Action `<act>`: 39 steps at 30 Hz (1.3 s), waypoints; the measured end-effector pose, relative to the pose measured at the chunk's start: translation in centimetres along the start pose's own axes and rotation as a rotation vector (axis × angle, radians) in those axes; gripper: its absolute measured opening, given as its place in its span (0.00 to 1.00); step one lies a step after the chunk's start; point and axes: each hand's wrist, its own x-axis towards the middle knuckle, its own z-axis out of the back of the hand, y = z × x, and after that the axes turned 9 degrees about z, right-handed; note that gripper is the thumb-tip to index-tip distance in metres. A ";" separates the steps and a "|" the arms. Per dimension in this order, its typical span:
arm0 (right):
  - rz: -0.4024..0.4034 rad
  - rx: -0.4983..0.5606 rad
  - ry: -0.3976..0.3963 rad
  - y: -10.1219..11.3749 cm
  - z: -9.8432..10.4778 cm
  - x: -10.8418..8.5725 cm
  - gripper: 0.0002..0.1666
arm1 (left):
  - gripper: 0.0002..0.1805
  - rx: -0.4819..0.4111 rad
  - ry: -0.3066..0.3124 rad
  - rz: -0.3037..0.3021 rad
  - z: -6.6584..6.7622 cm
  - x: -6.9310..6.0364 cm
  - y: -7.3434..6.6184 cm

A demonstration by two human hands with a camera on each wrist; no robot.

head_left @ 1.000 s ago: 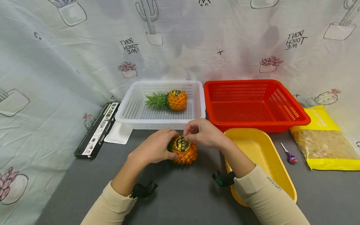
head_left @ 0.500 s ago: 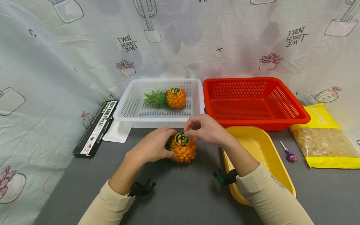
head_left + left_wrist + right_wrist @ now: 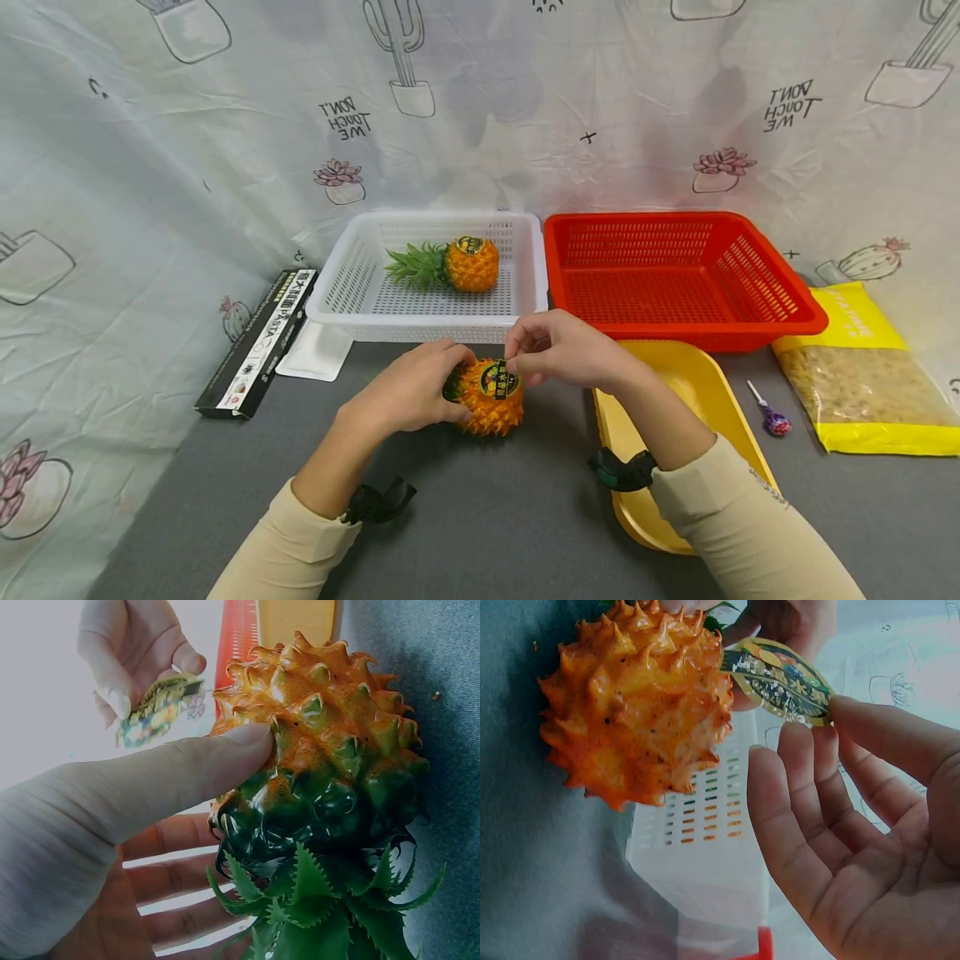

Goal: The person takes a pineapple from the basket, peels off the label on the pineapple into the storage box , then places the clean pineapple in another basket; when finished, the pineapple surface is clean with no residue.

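An orange toy-like pineapple (image 3: pixel 491 415) with green leaves lies on the grey table. My left hand (image 3: pixel 408 390) grips it at the leaf end; in the left wrist view the thumb presses its spiky side. Between thumb and fingers, my right hand (image 3: pixel 570 352) pinches the edge of an oval black-and-gold sticker (image 3: pixel 784 682). Seen from the right wrist, that sticker stands out from the pineapple's skin, its far end still against the fruit. A second pineapple (image 3: pixel 472 271) with a similar sticker lies in the white basket (image 3: pixel 427 321).
Right of the white basket stands a red basket (image 3: pixel 645 327), with a yellow tray (image 3: pixel 678 392) in front of it. Farther right lie a lollipop (image 3: pixel 776 423) and a yellow pasta bag (image 3: pixel 870 375). On the left are a black pasta box (image 3: pixel 258 346) and a white packet (image 3: pixel 315 350).
My right hand has moved slightly to the right and drawn the sticker's edge with it. The left hand keeps its grip on the pineapple.
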 end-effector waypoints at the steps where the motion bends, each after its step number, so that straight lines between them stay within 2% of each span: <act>1: 0.002 -0.005 0.006 0.0 0.1 -0.1 0.04 | 0.34 0.000 -0.001 -0.001 0.0 0.0 0.0; 6: 0.005 -0.026 0.021 0.1 0.8 -0.8 0.04 | 0.35 0.003 -0.006 -0.003 0.0 -0.1 0.0; 17: -0.075 -0.034 -0.007 0.3 2.6 -2.4 0.08 | 0.36 0.031 0.005 0.000 -0.1 -0.1 0.0; 25: -0.116 -0.039 -0.034 0.1 4.4 -4.0 0.09 | 0.35 0.019 0.014 0.010 -0.1 -0.1 -0.1; 33: -0.134 0.026 -0.053 -1.7 6.9 -7.1 0.14 | 0.36 0.016 0.018 0.005 -0.2 0.0 -0.2; 39: -0.167 0.078 -0.022 -4.0 7.9 -8.8 0.15 | 0.36 0.011 0.022 0.014 -0.2 -0.1 0.0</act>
